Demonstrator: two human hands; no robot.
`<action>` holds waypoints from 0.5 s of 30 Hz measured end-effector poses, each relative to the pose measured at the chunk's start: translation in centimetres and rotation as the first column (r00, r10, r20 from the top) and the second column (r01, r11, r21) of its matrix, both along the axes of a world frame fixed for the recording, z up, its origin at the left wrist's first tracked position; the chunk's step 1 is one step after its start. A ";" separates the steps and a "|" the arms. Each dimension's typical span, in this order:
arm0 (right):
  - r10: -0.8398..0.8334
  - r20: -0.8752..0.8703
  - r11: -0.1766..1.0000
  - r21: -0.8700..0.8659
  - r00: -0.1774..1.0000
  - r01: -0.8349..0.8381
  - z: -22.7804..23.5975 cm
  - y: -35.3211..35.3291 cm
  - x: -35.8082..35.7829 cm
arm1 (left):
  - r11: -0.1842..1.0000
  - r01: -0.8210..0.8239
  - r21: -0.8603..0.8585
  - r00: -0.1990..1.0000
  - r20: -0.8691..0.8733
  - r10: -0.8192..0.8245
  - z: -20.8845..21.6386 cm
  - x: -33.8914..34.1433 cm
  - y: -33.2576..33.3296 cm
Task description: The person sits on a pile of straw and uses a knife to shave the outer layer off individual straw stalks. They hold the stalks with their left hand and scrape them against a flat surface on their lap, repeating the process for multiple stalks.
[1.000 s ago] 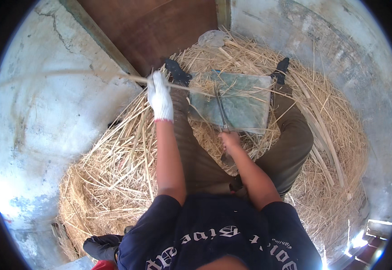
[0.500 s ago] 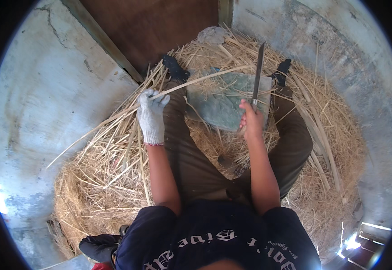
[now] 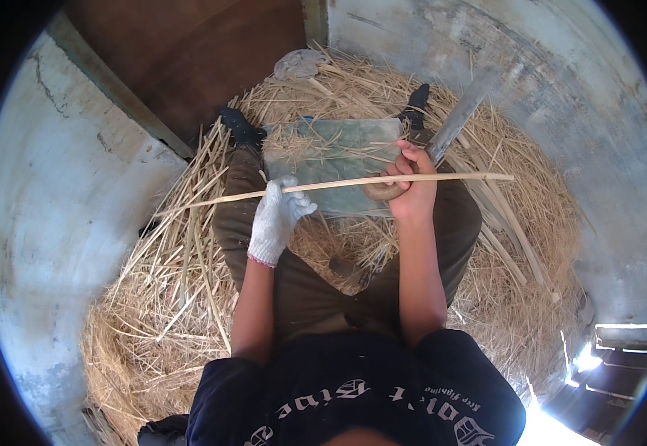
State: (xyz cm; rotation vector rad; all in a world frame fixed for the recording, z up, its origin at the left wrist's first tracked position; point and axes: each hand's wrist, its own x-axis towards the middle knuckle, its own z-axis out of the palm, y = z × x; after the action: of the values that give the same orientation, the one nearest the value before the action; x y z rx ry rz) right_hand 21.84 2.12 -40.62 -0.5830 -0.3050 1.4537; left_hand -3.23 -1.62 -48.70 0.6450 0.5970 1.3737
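Note:
In a white knit glove, my left hand (image 3: 275, 219) is closed on a long, thin strip of split bamboo (image 3: 338, 183). The strip lies nearly level across my front, and its right part passes over my bare right hand (image 3: 417, 189). That hand grips the brown rounded handle (image 3: 384, 190) of a long knife. Its flat grey blade (image 3: 461, 115) points up and to the right, blurred by motion. Whether the strip touches my right hand or only crosses above it, I cannot tell. Below the strip, a worn grey-green slab (image 3: 345, 202) lies between my legs, with shavings on it.
Straw-like shavings (image 3: 152, 327) cover the floor around my outspread legs. Several loose strips (image 3: 175, 260) are heaped to the left, and wider strips (image 3: 513, 223) lie to the right. A curved pale wall (image 3: 78, 208) surrounds me, with a brown panel (image 3: 204, 59) at the far left.
The strip has swung from a slant to nearly level and extended rightward over my right hand. The knife has tipped to the right, its blade broadside now. The view has shifted slightly.

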 end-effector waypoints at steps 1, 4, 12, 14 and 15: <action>-0.004 0.018 1.000 -0.028 1.000 0.005 -0.1 -0.1 0.4 | 1.000 -0.006 -0.021 1.000 0.020 0.006 -0.2 0.3 -0.1; -0.010 0.024 0.994 -0.112 1.000 0.013 -0.2 0.0 1.5 | 0.999 -0.019 -0.039 0.998 0.067 0.021 -0.4 1.1 -0.1; -0.023 -0.118 0.995 -0.096 0.993 0.012 0.8 -0.7 1.2 | 0.984 -0.177 -0.023 0.983 0.048 0.178 -0.4 1.4 -0.4; -0.032 -0.101 0.999 -0.038 0.994 0.028 0.9 -0.7 1.3 | 0.985 -0.168 -0.040 0.985 0.024 0.169 -0.5 1.2 -0.3; -0.064 -0.057 0.997 -0.054 0.996 0.061 1.0 -0.7 1.2 | 0.985 -0.166 -0.049 0.986 0.011 0.166 -0.5 1.1 -0.4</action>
State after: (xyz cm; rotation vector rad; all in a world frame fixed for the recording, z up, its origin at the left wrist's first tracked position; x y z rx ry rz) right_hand 23.08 1.38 -39.64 -0.5859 -0.2013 1.4195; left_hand -2.09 -2.02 -49.24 0.5555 0.6813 1.5138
